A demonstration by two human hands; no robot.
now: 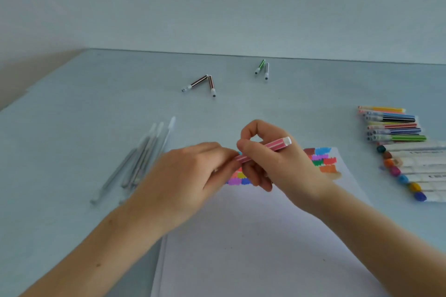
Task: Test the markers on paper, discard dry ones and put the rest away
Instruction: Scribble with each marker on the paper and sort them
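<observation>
My right hand (272, 164) grips a pink striped marker (272, 146) by its barrel, white end pointing up right. My left hand (190, 176) pinches the marker's other end, which its fingers hide, so whether a cap is on cannot be told. Both hands hover over a white paper sheet (253, 243) with several colour swatches (322, 159) across its top. A row of thin striped markers (395, 125) lies at the right, with thick white markers with coloured caps (410, 171) below them.
Two brown markers (205, 83) and a green and a grey marker (263, 69) lie far back on the pale blue table (96, 103). Several pale, blurred markers (142, 154) lie at the left. A wall rises behind the table's far edge.
</observation>
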